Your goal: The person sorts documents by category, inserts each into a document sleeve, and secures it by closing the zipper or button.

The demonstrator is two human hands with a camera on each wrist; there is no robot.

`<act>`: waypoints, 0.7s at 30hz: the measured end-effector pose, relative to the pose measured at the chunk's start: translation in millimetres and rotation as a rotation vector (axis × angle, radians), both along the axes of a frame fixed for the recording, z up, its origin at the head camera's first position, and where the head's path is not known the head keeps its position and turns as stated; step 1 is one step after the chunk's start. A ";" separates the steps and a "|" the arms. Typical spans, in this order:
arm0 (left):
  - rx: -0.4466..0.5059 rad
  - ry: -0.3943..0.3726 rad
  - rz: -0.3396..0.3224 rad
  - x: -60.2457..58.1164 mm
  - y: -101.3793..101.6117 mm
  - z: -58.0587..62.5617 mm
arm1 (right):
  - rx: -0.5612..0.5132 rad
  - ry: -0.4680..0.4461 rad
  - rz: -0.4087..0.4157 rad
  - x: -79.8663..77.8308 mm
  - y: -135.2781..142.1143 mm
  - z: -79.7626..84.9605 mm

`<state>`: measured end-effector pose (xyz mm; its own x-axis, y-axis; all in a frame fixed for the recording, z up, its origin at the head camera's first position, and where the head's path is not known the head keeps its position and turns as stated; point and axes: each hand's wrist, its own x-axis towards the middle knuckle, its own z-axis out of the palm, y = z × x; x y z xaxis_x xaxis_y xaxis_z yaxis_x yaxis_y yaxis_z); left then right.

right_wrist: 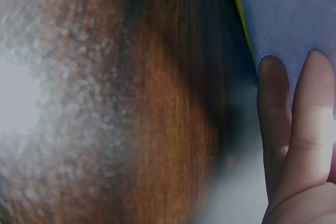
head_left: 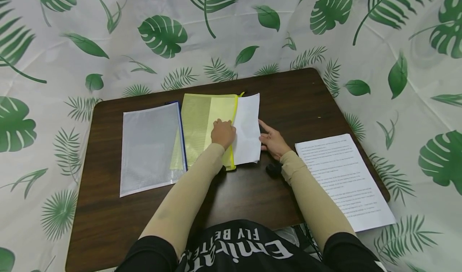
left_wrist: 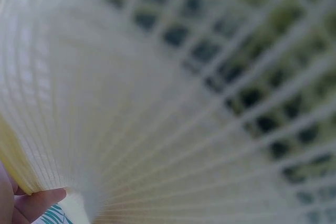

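Observation:
A yellow mesh zip pouch (head_left: 196,127) lies at the table's middle, its bright yellow zip side facing right. White paper sheets (head_left: 247,129) extend from that side, the rest of them inside the pouch. My left hand (head_left: 223,134) pinches the pouch by its opening edge; in the left wrist view the fingers (left_wrist: 44,203) are at the yellow edge, with blurred mesh filling most of the picture. At the sheets' right edge is my right hand (head_left: 275,143). Its fingers (right_wrist: 312,108) are extended against the paper in the right wrist view.
A clear mesh pouch with a blue edge (head_left: 151,147) lies on the left, overlapping the yellow one. A stack of printed pages (head_left: 343,179) sits at the right, jutting past the edge of the dark wooden table (head_left: 288,107). A leaf-patterned cloth (head_left: 223,43) hangs behind.

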<state>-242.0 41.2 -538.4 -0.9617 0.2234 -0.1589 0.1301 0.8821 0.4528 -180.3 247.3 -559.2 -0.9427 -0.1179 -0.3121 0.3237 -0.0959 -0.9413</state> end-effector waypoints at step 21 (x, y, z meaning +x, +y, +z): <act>-0.005 -0.003 0.009 0.6 0.1 -0.7 | -0.039 -0.024 -0.018 3.3 -2.2 1.3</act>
